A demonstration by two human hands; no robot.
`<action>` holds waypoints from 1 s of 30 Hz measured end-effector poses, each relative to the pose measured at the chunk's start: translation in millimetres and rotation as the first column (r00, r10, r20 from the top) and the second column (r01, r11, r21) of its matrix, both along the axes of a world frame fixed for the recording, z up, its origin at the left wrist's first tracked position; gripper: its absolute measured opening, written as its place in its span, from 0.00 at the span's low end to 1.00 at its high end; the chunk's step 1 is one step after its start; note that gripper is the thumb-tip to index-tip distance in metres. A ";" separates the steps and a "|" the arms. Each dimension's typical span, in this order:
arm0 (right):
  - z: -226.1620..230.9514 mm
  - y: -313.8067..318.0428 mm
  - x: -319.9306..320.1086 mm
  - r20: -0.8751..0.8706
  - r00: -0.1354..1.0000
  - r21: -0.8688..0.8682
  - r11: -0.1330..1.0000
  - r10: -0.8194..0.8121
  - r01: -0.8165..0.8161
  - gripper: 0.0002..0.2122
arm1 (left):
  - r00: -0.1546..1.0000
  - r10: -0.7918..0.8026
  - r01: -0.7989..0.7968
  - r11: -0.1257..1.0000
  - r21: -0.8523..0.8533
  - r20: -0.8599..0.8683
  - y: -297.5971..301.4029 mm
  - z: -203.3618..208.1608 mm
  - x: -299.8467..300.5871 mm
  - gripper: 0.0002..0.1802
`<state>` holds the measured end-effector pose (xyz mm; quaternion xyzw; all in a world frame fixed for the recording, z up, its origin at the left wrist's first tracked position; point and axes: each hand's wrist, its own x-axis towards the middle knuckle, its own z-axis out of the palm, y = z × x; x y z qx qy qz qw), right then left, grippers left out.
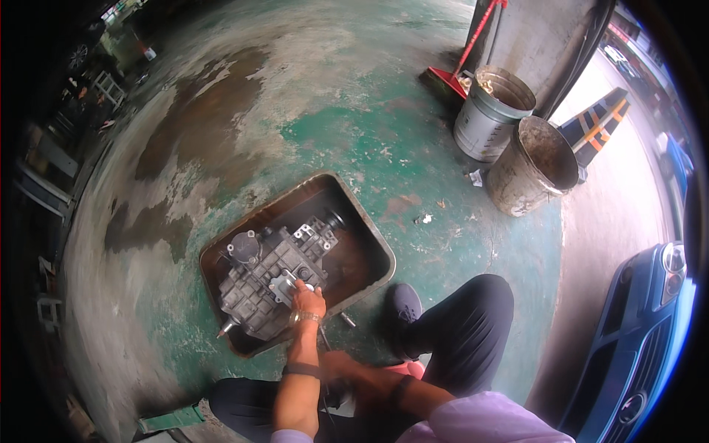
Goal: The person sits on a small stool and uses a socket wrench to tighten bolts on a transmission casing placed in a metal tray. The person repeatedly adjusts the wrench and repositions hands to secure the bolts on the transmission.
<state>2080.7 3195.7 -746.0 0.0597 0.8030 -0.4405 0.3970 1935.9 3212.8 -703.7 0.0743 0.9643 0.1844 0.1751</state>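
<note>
A grey metal gearbox (255, 292) lies in a rectangular, brown-stained metal tray (380, 251) on the floor in front of me. My left hand (309, 301) reaches over the tray's near edge, its fingers closed around a lighter grey metal cover (281, 286) against the gearbox's side. A shaft end (227, 327) sticks out at the gearbox's lower left. My right hand (341, 365) is low, between my knees, smeared by motion; its fingers are not clear. Beside it runs a thin dark rod (323, 340), and a short metal piece (348, 320) shows at the tray's near side.
Two dirty buckets, a grey one (484, 122) and a beige one (517, 173), stand at the right by a pillar (543, 44). A red dustpan (448, 80) leans behind them. A blue vehicle (628, 332) is at the far right. Brown wet stains (199, 118) mark the green floor.
</note>
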 end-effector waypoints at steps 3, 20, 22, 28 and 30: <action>-19.2 6.4 7.4 0.098 0.978 -0.082 0.978 -0.183 0.191 0.13 | 0.996 0.062 -0.065 0.996 0.058 0.067 2.9 6.0 -0.4 0.30; -53.2 102.2 -20.3 0.770 -0.149 -0.309 -0.567 -0.620 0.763 0.07 | 0.965 0.261 -0.257 0.958 0.126 -0.021 -2.1 -28.3 -9.4 0.34; -49.8 117.2 -33.2 0.677 -0.246 -0.280 -0.552 -0.694 0.785 0.08 | 0.963 0.268 -0.263 0.955 0.137 -0.023 -4.3 -41.9 -9.7 0.35; -36.5 162.6 -86.4 0.251 -0.145 -0.432 -0.245 -0.957 0.868 0.08 | 0.921 0.390 -0.382 0.906 0.183 -0.010 -4.7 -62.7 -4.9 0.39; -20.5 174.1 -115.5 -0.064 -0.039 -0.346 -0.014 -0.997 0.938 0.08 | 0.844 0.498 -0.536 0.768 0.351 0.200 -0.7 -63.4 -6.3 0.40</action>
